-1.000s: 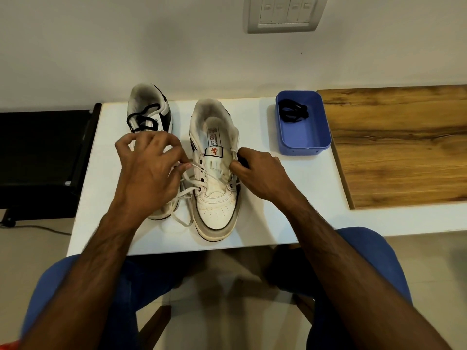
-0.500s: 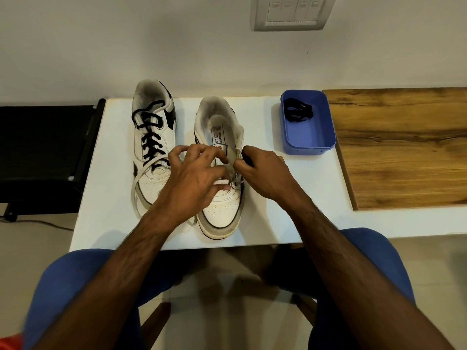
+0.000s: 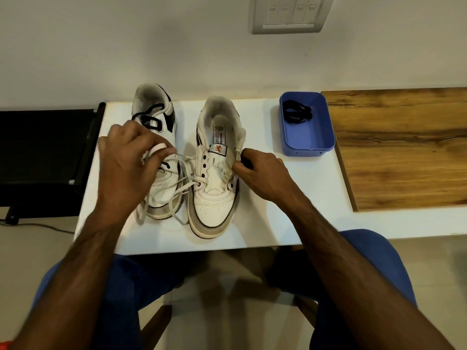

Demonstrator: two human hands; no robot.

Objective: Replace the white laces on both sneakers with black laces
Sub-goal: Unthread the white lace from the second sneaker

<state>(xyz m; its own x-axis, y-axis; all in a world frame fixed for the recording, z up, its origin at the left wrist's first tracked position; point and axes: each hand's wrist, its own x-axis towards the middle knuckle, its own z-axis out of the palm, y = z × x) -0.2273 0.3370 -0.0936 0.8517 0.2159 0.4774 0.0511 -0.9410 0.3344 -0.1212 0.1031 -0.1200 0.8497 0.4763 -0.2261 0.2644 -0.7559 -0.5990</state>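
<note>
Two white sneakers stand side by side on the white table (image 3: 290, 203). The left sneaker (image 3: 161, 190) wears a black lace. The right sneaker (image 3: 214, 198) has a white lace (image 3: 182, 190) still running through its lowest eyelets, with loose loops trailing over the left shoe. My left hand (image 3: 126, 157) hovers above the left sneaker and pinches a strand of that white lace, drawn taut from the right shoe. My right hand (image 3: 257, 170) grips the right edge of the right sneaker's upper. A second black lace (image 3: 295, 113) lies coiled in the blue tray (image 3: 308, 142).
A wooden board (image 3: 404, 152) covers the table's right part, just right of the blue tray. A black stand (image 3: 43, 152) adjoins the table on the left. The wall with a switch plate (image 3: 288, 13) rises directly behind. My knees sit under the front edge.
My left hand has moved from over the right sneaker's tongue out to the left, drawing the white lace out of the upper eyelets. My right hand has kept its hold on the shoe.
</note>
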